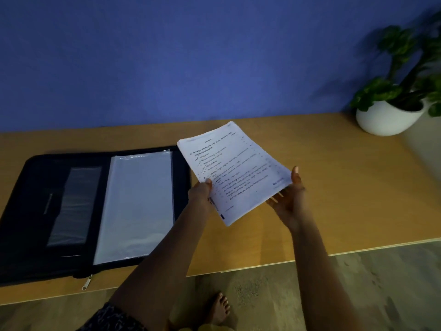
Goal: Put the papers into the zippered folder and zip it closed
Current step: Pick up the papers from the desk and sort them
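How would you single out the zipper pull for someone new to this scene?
Start at the wooden table, then the open black folder on its left side. At the folder's near edge, by the spine, a small silver zipper pull dangles: the only metal piece there.

The zippered folder (95, 206) lies open and flat on the counter (334, 187) in the lower left of the frame, with a clear sleeve (138, 206) on its right half and its zipper pull (87, 282) hanging at the near edge. Right of the folder, at the frame's centre, the papers (235, 170) are held tilted above the counter, the left hand (201, 192) on their near-left edge and the right hand (290, 197) under their near-right corner. A potted plant (391, 115) stands on the counter at the upper right, against the wall (191, 56) behind, and the floor (358, 283) with a bare foot (218, 309) fills the bottom of the frame.
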